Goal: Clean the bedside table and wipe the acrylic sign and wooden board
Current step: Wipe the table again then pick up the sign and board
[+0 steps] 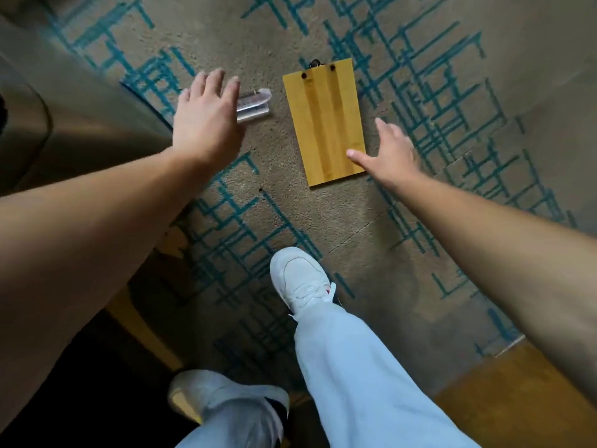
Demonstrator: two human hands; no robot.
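One wooden board (324,122) lies flat on the patterned carpet (452,92), long axis running away from the person, tilted slightly; its far short end has two dark holes with a small dark cord loop sticking out past that edge. One clear acrylic sign (255,104) lies on the carpet just left of the board, apart from it, long axis roughly crosswise to the board's. Left hand (205,119) is over the sign's left end, fingers spread and straight, holding nothing; contact with the sign cannot be told. Right hand (389,153) is at the board's near right corner, fingers splayed open, thumb tip over the board's edge, gripping nothing. Two white sneakers (298,281) and light blue trouser legs (365,376) are nearer than the board. No containers in view.
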